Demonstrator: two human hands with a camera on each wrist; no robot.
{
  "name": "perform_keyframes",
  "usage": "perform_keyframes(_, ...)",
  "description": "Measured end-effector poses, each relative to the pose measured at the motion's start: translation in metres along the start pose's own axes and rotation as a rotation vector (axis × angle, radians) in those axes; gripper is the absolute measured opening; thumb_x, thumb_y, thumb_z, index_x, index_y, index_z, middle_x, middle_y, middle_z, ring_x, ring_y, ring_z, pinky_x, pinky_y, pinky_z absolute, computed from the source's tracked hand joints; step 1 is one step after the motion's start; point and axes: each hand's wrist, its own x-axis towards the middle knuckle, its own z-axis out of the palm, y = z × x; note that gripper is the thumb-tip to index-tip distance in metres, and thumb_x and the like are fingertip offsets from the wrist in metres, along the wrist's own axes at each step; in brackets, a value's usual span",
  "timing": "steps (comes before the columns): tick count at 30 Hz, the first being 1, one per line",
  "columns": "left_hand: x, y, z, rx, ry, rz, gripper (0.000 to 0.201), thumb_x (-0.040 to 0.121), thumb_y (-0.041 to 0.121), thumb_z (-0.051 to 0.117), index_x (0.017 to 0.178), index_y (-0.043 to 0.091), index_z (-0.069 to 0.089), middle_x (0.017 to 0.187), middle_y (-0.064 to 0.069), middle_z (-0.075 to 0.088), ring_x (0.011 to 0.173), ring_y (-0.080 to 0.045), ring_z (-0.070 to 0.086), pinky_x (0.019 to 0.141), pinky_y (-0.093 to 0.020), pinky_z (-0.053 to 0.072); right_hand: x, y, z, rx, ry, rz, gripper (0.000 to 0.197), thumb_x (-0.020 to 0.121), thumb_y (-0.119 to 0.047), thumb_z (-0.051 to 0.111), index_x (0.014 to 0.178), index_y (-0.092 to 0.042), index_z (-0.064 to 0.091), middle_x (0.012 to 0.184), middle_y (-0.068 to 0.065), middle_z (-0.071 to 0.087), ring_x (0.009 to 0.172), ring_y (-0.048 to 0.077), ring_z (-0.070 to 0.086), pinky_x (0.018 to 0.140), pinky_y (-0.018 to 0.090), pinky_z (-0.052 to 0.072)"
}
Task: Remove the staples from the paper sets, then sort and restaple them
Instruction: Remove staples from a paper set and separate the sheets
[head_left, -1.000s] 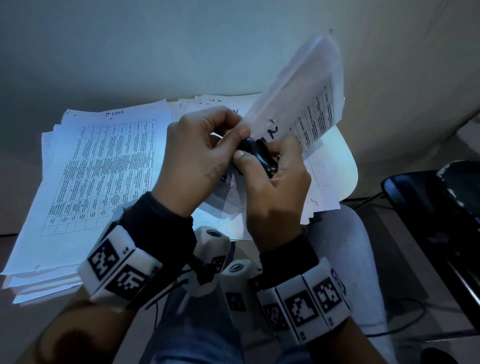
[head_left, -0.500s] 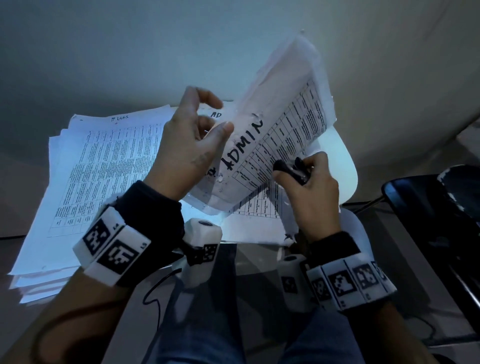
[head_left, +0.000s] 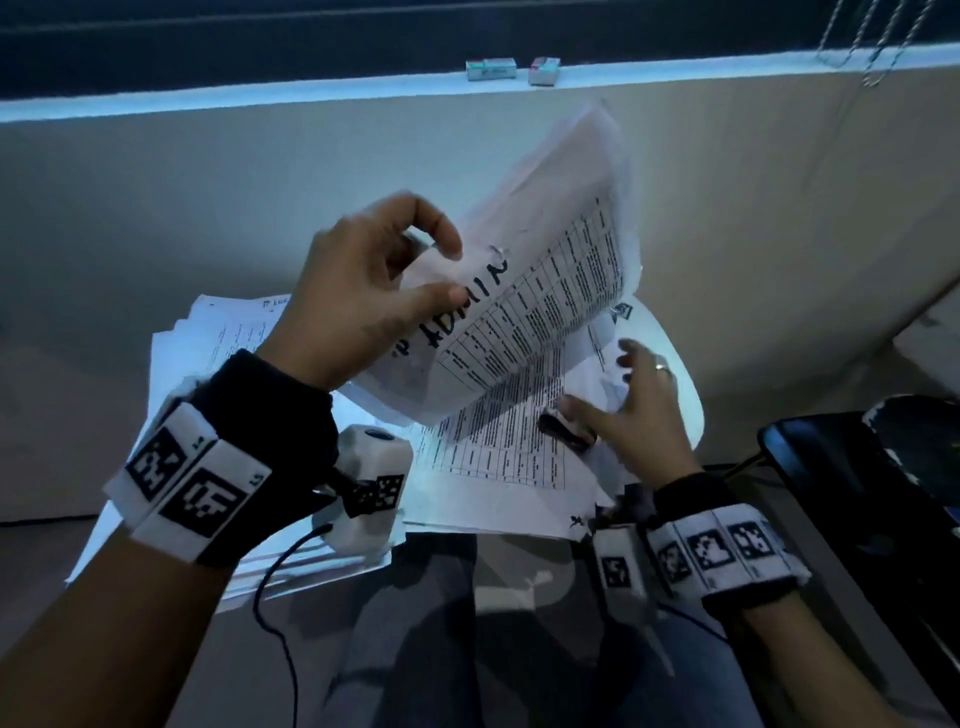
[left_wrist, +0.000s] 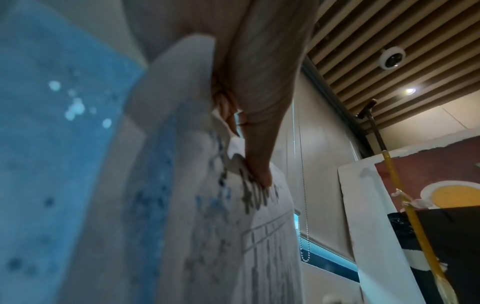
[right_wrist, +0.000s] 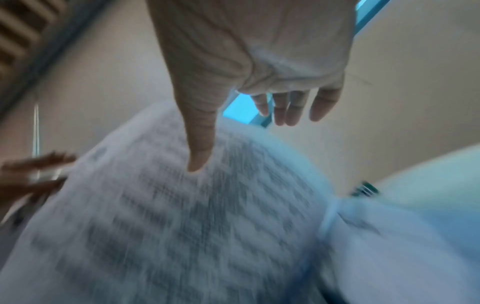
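Observation:
My left hand (head_left: 441, 270) holds up a paper set (head_left: 545, 291) with "ADMIN" handwritten on it, pinching its corner between thumb and fingers; the sheets fan upward to the right. In the left wrist view the thumb (left_wrist: 259, 174) presses on the same set (left_wrist: 233, 236). My right hand (head_left: 597, 376) hovers low on the right with its fingers spread and nothing in them. A black staple remover (head_left: 563, 431) lies on the printed sheets (head_left: 498, 457) just beside its thumb. The right wrist view shows the straight fingers (right_wrist: 291, 111) above blurred paper (right_wrist: 182, 226).
A thick pile of printed papers (head_left: 228, 332) covers the left of the white round table (head_left: 680, 384). A small green object (head_left: 623, 312) sits at the far side. Two small boxes (head_left: 491, 68) stand on the window ledge. Dark furniture (head_left: 857, 493) lies at the right.
My right hand left the set's corner, moved down and right, and let go of the staple remover, which now lies on the sheets. My left hand raised the set higher.

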Motion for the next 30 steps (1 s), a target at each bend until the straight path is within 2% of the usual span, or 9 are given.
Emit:
perform_keyframes(2,0.003,0.009,-0.010,0.045,-0.024,0.014,0.028,0.063,0.026,0.075,0.084,0.021,0.057,0.072,-0.012,0.065,0.057,-0.023,0.051,0.058,-0.033,0.044,0.017,-0.015,-0.030,0.191,0.068,-0.060,0.110,0.055,-0.058,0.077,0.142,-0.019,0.024,0.139,0.005,0.033,0.129,0.019,0.030,0.106,0.038,0.029)
perform_keyframes(5,0.008,0.022,-0.026,0.077,-0.083,0.049,0.033,0.062,0.036,0.074,0.088,0.026,0.056,0.080,-0.013,0.068,0.071,-0.035,0.064,0.068,-0.049,0.054,0.048,-0.047,-0.071,0.349,-0.035,-0.155,0.109,0.060,-0.044,0.081,0.146,-0.022,0.016,0.147,-0.002,0.028,0.133,0.008,0.024,0.110,0.035,0.022)
perform_keyframes(9,0.015,0.037,-0.046,0.055,-0.179,0.073,0.035,0.064,0.034,0.075,0.092,0.030,0.054,0.084,-0.020,0.068,0.076,-0.047,0.061,0.069,-0.059,0.051,0.079,-0.083,-0.102,0.493,-0.394,-0.286,0.072,0.058,-0.036,0.082,0.122,-0.021,0.054,0.124,-0.009,0.060,0.117,0.006,0.054,0.099,0.030,0.041)
perform_keyframes(13,0.022,0.049,-0.061,0.043,-0.215,0.086,0.038,0.078,0.007,0.071,0.099,0.029,0.049,0.086,-0.010,0.070,0.078,-0.027,0.069,0.073,-0.050,0.056,0.088,-0.103,-0.103,0.482,-0.511,-0.322,0.059,0.042,-0.053,0.086,0.087,-0.017,0.075,0.096,-0.001,0.074,0.096,0.016,0.068,0.087,0.030,0.050)
perform_keyframes(18,0.032,0.065,-0.085,0.051,-0.181,0.129,0.055,0.059,0.030,0.073,0.110,0.036,0.052,0.086,-0.009,0.067,0.081,-0.025,0.066,0.076,-0.037,0.054,0.083,-0.129,-0.102,0.612,-0.401,-0.409,0.056,0.042,-0.048,0.087,0.081,-0.010,0.075,0.086,0.005,0.074,0.083,0.019,0.070,0.074,0.026,0.056)
perform_keyframes(22,0.029,0.056,-0.111,-0.109,0.062,0.081,0.084,0.037,0.046,0.089,0.111,0.028,0.053,0.091,0.007,0.073,0.086,-0.010,0.070,0.071,-0.023,0.056,0.074,-0.151,-0.115,0.769,-0.265,-0.499,0.025,0.059,-0.029,0.076,0.080,-0.016,0.074,0.085,0.000,0.074,0.079,0.015,0.069,0.071,0.026,0.055)
perform_keyframes(24,0.020,0.047,-0.107,-0.198,0.118,0.068,0.070,0.049,0.039,0.088,0.109,0.025,0.054,0.090,0.016,0.072,0.086,-0.002,0.068,0.068,-0.014,0.053,0.069,-0.163,-0.118,0.809,-0.226,-0.539,0.019,0.062,-0.025,0.072,0.080,-0.018,0.074,0.084,-0.003,0.074,0.079,0.013,0.068,0.071,0.024,0.054)
perform_keyframes(27,0.006,0.044,-0.086,-0.276,0.160,0.085,0.039,0.067,0.014,0.070,0.102,0.024,0.057,0.089,0.020,0.072,0.087,0.000,0.067,0.071,-0.012,0.051,0.060,-0.183,-0.114,0.874,-0.205,-0.554,0.021,0.066,-0.020,0.070,0.086,-0.013,0.071,0.086,-0.003,0.074,0.082,0.014,0.068,0.075,0.026,0.054)
perform_keyframes(30,0.003,0.037,-0.086,-0.339,0.303,0.088,0.048,0.066,0.012,0.069,0.112,0.013,0.055,0.096,0.009,0.072,0.091,-0.005,0.068,0.072,-0.015,0.052,0.052,-0.201,-0.101,0.898,-0.213,-0.511,0.027,0.072,-0.016,0.064,0.097,-0.006,0.062,0.091,0.001,0.071,0.086,0.016,0.066,0.080,0.030,0.054)
